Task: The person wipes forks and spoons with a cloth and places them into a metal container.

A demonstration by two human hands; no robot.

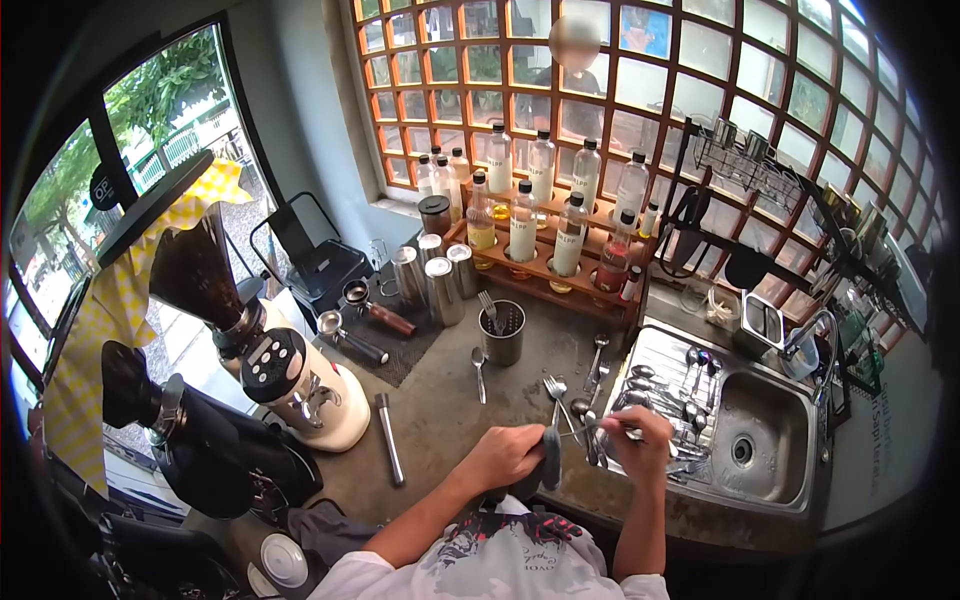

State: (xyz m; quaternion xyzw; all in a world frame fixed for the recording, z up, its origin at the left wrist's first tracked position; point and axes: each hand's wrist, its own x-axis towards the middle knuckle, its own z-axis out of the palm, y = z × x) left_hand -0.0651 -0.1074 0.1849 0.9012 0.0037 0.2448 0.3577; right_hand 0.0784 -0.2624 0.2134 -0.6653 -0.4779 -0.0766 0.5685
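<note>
Our left hand [512, 455] is closed on a grey cloth [551, 462], and our right hand [645, 438] pinches a thin metal utensil [576, 432] against it, above the counter's near edge. Just beyond, loose forks and spoons [556, 388] lie between us and a perforated metal cup [503, 346]. We have a steel sink [808, 440] to the right, a cream grinder [335, 405] to the left, and bottles [522, 230] in a wooden rack [535, 281] behind. The grey-brown counter [440, 420] runs below a wood-framed lattice window [610, 95].

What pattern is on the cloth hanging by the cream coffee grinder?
That draped fabric cloth has yellow and white checks; the head view shows it best.
</note>
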